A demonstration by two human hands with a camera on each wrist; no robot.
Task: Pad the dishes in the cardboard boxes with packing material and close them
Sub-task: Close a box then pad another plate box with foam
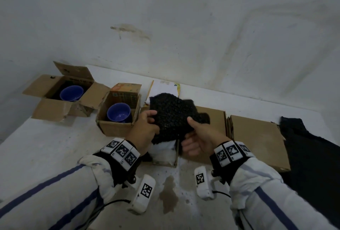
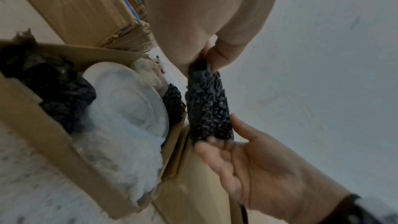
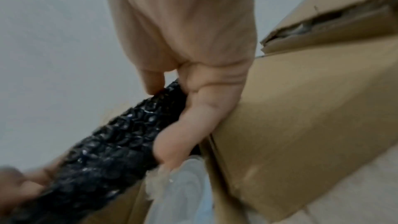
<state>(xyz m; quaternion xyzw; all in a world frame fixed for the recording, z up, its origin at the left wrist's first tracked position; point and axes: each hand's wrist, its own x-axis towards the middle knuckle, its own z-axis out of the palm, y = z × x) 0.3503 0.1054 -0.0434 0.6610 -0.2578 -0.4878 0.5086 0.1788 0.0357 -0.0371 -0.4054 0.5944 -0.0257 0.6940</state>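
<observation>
Both hands hold a black bubble-wrap sheet above an open cardboard box at the table's middle. My left hand pinches its left edge and my right hand grips its lower right part, thumb on top. In the left wrist view, the left hand pinches the top of the sheet and the right hand holds its lower end. That box holds a white plate, crumpled black wrap and clear bubble wrap. The right wrist view shows my right hand on the sheet.
Two open boxes stand at the left, each with a blue bowl. Closed cardboard boxes lie to the right, with dark material beyond them. A brown stain marks the table near me. White paper leans against the wall.
</observation>
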